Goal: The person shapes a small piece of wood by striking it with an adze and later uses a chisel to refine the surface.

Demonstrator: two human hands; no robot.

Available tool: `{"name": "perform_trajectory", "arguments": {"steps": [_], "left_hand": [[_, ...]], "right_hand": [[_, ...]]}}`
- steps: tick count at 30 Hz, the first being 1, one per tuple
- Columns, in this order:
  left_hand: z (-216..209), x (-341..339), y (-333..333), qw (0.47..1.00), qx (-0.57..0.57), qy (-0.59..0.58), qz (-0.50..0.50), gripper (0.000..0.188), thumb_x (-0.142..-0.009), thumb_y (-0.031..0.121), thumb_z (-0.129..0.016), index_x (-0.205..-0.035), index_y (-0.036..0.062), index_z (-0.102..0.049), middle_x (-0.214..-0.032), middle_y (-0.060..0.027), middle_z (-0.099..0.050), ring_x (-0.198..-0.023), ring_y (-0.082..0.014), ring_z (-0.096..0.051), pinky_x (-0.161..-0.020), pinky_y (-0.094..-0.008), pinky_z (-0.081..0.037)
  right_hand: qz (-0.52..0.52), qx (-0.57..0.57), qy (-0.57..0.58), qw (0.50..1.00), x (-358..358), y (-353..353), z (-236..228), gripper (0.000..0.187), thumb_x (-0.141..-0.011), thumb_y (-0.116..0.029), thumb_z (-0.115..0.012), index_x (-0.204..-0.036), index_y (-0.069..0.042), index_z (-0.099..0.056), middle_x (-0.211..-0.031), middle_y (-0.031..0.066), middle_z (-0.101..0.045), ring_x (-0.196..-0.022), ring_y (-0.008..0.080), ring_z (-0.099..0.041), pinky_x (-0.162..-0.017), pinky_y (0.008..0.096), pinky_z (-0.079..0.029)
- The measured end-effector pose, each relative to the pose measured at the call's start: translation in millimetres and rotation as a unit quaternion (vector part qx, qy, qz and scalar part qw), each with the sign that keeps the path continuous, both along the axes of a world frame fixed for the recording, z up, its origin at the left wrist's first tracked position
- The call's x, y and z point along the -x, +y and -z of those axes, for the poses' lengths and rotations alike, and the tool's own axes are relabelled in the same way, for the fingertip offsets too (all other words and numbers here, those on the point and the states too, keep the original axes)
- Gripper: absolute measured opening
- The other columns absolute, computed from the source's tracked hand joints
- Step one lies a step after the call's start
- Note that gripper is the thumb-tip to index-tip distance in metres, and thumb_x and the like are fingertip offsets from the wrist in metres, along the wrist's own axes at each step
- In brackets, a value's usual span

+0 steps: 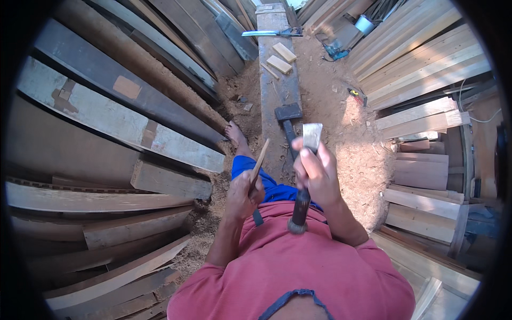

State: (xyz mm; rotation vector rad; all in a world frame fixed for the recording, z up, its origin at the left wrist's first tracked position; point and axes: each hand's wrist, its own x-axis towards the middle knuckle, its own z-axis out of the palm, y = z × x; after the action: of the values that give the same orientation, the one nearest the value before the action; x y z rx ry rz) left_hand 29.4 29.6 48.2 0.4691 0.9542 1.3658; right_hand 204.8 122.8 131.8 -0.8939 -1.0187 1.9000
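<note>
My right hand is wrapped round a wide chisel. Its pale steel blade points up and away from me, and the dark handle runs back toward my shirt. In my closed left hand is a thin, pointed wooden stick, tilted up to the right, apart from the chisel. Beyond my hands a mallet with a dark, blocky head lies on the narrow wooden bench, partly hidden behind my right hand.
Farther along the bench lie small wood blocks and a handsaw. A blue power tool and a yellow-black tape measure rest on the sawdust floor. Boards are stacked at left; more planks at right.
</note>
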Motion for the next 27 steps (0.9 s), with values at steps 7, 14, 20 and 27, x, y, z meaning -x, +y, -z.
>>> {"name": "perform_trajectory", "arguments": {"steps": [7,14,20,27], "left_hand": [[-30.3,-13.9,22.0,0.984,-0.012,-0.147,0.103,0.046,-0.105,0.044,-0.035,-0.096,0.0048,-0.057,-0.052,0.0033,-0.039,-0.042,-0.0076,-0.032,-0.044,-0.0242,-0.028],[-9.7,-14.3,30.1,0.996,-0.04,-0.05,0.062,0.042,-0.103,0.044,-0.041,-0.093,0.0055,-0.056,-0.055,0.0028,-0.04,-0.046,-0.0082,-0.036,-0.045,-0.0239,-0.029],[6.9,0.5,59.8,0.999,-0.023,0.017,-0.022,0.035,-0.102,0.039,-0.043,-0.09,0.0089,-0.054,-0.06,0.0044,-0.044,-0.047,-0.0064,-0.036,-0.045,-0.0237,-0.029],[-14.9,16.6,58.8,0.95,-0.104,0.292,-0.035,0.031,-0.105,0.027,-0.04,-0.085,0.0071,-0.054,-0.073,0.0029,-0.049,-0.064,-0.006,-0.045,-0.057,-0.0245,-0.037]], "right_hand": [[-0.046,-0.137,-0.085,0.986,22.3,29.1,10.6,0.015,-0.097,-0.019,-0.058,-0.102,-0.005,-0.06,-0.066,-0.005,-0.052,-0.055,0.0021,-0.044,-0.049,0.0208,-0.036],[-0.016,-0.019,0.01,1.0,23.1,25.5,25.2,0.019,-0.101,-0.022,-0.05,-0.111,-0.006,-0.052,-0.074,-0.0014,-0.052,-0.056,0.0046,-0.045,-0.051,0.0225,-0.04],[-0.063,0.179,0.173,0.966,37.9,2.7,30.0,0.015,-0.102,-0.021,-0.044,-0.111,-0.009,-0.048,-0.076,-0.0004,-0.05,-0.053,0.0068,-0.043,-0.049,0.0256,-0.044],[-0.166,0.202,0.121,0.958,46.4,-30.0,6.3,0.015,-0.103,-0.022,-0.041,-0.103,-0.008,-0.047,-0.068,-0.0029,-0.041,-0.047,0.0047,-0.037,-0.046,0.0234,-0.041]]}}
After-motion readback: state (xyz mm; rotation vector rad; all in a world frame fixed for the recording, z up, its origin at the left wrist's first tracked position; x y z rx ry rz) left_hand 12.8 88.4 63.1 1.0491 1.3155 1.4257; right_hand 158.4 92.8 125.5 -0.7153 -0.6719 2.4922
